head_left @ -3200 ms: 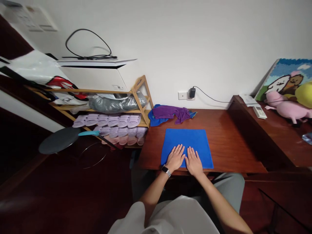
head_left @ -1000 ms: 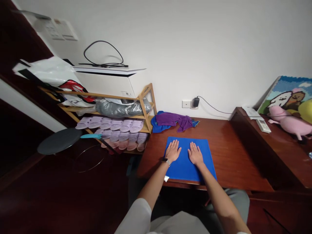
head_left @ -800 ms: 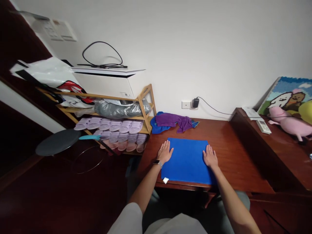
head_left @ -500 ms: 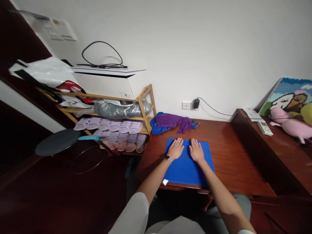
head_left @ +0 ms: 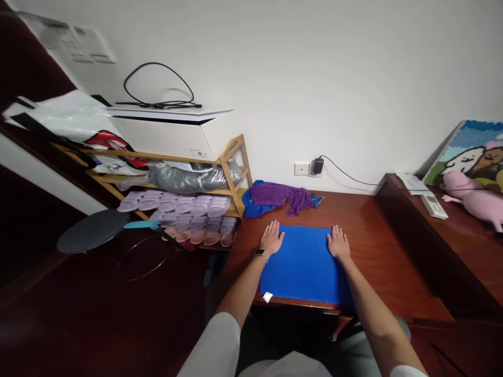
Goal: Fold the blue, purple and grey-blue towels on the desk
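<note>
A blue cloth [head_left: 304,264] lies spread flat on the brown wooden table [head_left: 377,262], with a small white tag [head_left: 268,297] at its near left corner. My left hand [head_left: 271,238] rests flat at the cloth's far left corner, fingers stretched out and holding nothing. At the far right corner my right hand [head_left: 338,243] lies flat too, its thumb toward the cloth and its fingers extended. Behind the cloth, a crumpled purple cloth [head_left: 281,196] lies over another blue cloth [head_left: 257,209].
Left of the table stands a wooden rack [head_left: 231,175] with lilac slippers [head_left: 200,205] and a white box [head_left: 165,135]. A black plug [head_left: 318,166] sits in the wall socket. On the raised right ledge are a remote control [head_left: 434,207] and a pink plush toy [head_left: 473,196].
My hands have slid apart across the blue cloth, the left one leftward and the right one rightward, out to its side edges. The camera view has shifted slightly.
</note>
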### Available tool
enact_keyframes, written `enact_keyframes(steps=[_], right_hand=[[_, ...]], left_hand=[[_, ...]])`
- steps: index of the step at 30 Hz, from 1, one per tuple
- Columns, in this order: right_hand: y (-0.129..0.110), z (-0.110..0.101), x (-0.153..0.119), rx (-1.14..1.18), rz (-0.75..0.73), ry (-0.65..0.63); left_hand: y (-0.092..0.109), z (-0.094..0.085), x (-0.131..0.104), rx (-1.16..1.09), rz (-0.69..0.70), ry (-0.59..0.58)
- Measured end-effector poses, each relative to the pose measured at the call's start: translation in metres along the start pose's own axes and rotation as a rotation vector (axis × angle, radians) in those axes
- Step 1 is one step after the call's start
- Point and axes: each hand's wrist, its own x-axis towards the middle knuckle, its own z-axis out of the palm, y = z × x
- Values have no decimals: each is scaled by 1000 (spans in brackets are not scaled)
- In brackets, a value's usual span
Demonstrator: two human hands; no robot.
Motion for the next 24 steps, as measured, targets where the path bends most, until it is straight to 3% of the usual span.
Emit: enact_keyframes(steps=[4, 8, 11, 13, 16, 21, 24], right_hand=[[-10, -8, -4, -14, 15, 33], [-61, -5, -19, -13, -145, 161], [-101, 5, -31, 5, -353, 56], [-111, 13, -35, 2, -429, 10], [-94, 20, -34, -17, -370, 28], [-26, 15, -16, -31, -156, 52], [-1, 10, -10, -6, -101, 44]], left_hand=[[7, -8, 3, 7, 52, -17], [40, -4, 3, -42, 249, 65], [68, 10, -1, -78, 260, 76], [75, 18, -3, -74, 240, 46], [63, 21, -5, -53, 183, 35], [19, 10, -4, -11, 68, 30], [4, 3, -3, -4, 26, 16]])
